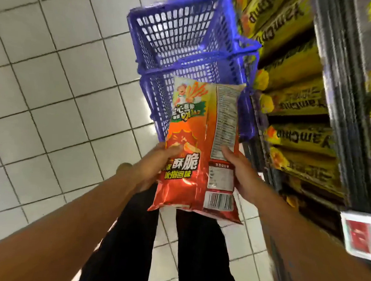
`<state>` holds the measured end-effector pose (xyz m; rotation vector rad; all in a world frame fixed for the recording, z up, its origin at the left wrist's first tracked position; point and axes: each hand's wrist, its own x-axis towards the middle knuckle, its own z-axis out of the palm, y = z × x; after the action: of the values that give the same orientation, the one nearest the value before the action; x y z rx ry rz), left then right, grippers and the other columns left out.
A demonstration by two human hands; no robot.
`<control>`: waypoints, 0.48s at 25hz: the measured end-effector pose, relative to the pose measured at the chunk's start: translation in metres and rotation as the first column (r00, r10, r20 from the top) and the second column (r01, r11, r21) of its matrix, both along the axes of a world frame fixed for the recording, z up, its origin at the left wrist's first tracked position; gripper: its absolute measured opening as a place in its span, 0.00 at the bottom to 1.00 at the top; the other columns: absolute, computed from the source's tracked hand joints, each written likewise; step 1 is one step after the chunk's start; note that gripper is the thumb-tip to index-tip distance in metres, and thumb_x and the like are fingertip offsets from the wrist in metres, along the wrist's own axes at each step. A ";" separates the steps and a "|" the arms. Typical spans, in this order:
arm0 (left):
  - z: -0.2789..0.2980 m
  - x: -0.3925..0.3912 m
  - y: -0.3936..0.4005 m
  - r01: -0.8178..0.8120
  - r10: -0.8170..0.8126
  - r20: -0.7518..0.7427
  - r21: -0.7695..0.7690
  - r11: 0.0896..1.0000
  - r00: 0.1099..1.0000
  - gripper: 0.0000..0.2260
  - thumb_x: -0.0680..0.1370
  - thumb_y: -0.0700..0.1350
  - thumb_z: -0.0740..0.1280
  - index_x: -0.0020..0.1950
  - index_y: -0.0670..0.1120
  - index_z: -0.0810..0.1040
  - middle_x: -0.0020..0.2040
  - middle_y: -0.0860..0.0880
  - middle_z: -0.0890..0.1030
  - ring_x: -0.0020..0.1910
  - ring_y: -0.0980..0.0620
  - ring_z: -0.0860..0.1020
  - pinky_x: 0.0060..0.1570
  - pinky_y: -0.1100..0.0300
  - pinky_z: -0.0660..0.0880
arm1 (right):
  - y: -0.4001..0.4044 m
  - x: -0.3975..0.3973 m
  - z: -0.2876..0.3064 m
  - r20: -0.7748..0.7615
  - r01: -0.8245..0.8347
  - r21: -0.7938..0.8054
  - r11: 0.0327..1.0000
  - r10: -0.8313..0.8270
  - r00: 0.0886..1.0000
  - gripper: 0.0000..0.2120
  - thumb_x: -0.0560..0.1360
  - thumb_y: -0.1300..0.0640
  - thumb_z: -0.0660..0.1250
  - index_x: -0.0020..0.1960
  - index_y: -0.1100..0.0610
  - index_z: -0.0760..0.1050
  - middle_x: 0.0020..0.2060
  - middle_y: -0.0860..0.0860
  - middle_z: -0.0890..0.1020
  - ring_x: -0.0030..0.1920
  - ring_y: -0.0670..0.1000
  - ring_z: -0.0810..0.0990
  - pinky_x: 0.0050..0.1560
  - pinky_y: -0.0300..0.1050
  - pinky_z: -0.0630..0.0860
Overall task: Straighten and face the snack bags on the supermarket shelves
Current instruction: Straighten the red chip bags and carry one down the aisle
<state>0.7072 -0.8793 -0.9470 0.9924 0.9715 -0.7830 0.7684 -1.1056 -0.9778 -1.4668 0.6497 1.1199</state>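
I hold two orange-red snack bags side by side in front of me over the aisle floor. My left hand [157,160] grips the bag showing its printed front [187,127]. My right hand [241,174] grips the bag showing its back with a barcode [224,125]. Both bags point lengthwise away from me, their far ends over the blue basket. On the right, shelves [343,106] carry rows of yellow snack bags [299,104] lying stacked with their lettering upside down from here.
A blue plastic shopping basket [186,38] stands on the white tiled floor [53,88] just ahead, close to the shelf base. A red-and-white price tag [361,233] sticks out on the shelf edge at lower right. My dark trouser legs are below the bags.
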 end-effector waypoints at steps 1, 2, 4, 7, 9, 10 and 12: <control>-0.014 0.014 -0.005 -0.014 0.014 0.008 0.026 1.000 1.000 0.10 0.80 0.53 0.66 0.58 0.52 0.79 0.48 0.49 0.87 0.44 0.51 0.86 0.42 0.55 0.81 | 0.002 0.019 -0.016 0.027 0.008 -0.008 1.000 -0.008 1.000 0.27 0.72 0.42 0.73 0.68 0.52 0.77 0.57 0.54 0.85 0.55 0.55 0.86 0.52 0.51 0.82; -0.026 0.029 -0.009 -0.035 0.034 0.014 0.051 0.998 0.999 0.10 0.80 0.52 0.66 0.59 0.52 0.79 0.47 0.50 0.87 0.42 0.53 0.86 0.41 0.56 0.81 | 0.005 0.038 -0.032 0.061 0.013 -0.020 1.000 -0.012 0.998 0.27 0.71 0.42 0.73 0.67 0.51 0.77 0.57 0.54 0.85 0.54 0.56 0.86 0.54 0.55 0.82; -0.044 0.059 -0.011 -0.114 0.112 0.038 0.062 0.991 0.993 0.10 0.81 0.49 0.64 0.60 0.48 0.79 0.44 0.48 0.87 0.38 0.53 0.85 0.36 0.57 0.81 | 0.017 0.071 -0.051 0.143 -0.028 -0.058 0.998 0.036 0.989 0.27 0.71 0.39 0.71 0.66 0.50 0.78 0.55 0.54 0.86 0.53 0.57 0.86 0.57 0.59 0.81; -0.070 0.100 0.002 -0.207 0.202 0.074 0.075 0.975 0.977 0.11 0.82 0.45 0.62 0.61 0.44 0.79 0.43 0.45 0.85 0.34 0.51 0.84 0.31 0.59 0.81 | 0.041 0.116 -0.077 0.182 -0.158 -0.094 0.983 0.173 0.968 0.29 0.69 0.32 0.68 0.63 0.47 0.79 0.56 0.51 0.86 0.55 0.55 0.85 0.61 0.57 0.79; -0.094 0.117 0.015 -0.267 0.257 0.100 0.103 0.958 0.961 0.10 0.82 0.44 0.62 0.59 0.44 0.79 0.43 0.45 0.85 0.34 0.51 0.83 0.34 0.58 0.82 | 0.058 0.135 -0.097 0.218 -0.278 -0.192 0.941 0.317 0.923 0.30 0.71 0.31 0.66 0.64 0.50 0.78 0.56 0.48 0.85 0.57 0.53 0.84 0.61 0.50 0.78; -0.107 0.122 0.020 -0.300 0.288 0.111 0.110 0.948 0.951 0.08 0.82 0.43 0.62 0.57 0.45 0.79 0.41 0.45 0.85 0.34 0.50 0.83 0.34 0.57 0.82 | 0.066 0.140 -0.109 0.236 -0.305 -0.235 0.923 0.358 0.903 0.28 0.74 0.33 0.64 0.64 0.51 0.78 0.55 0.47 0.85 0.57 0.51 0.83 0.58 0.45 0.78; -0.127 0.125 0.024 -0.345 0.334 0.099 0.117 0.931 0.937 0.08 0.82 0.45 0.62 0.57 0.46 0.79 0.41 0.47 0.85 0.35 0.50 0.84 0.34 0.57 0.82 | 0.079 0.145 -0.129 0.272 -0.286 -0.279 0.917 0.361 0.892 0.21 0.80 0.39 0.62 0.64 0.52 0.78 0.55 0.48 0.84 0.56 0.51 0.83 0.49 0.38 0.77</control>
<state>0.8324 -0.8558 -1.0744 0.9274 1.1016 -0.3913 0.9137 -1.0270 -1.1069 -1.9656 0.3171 1.0468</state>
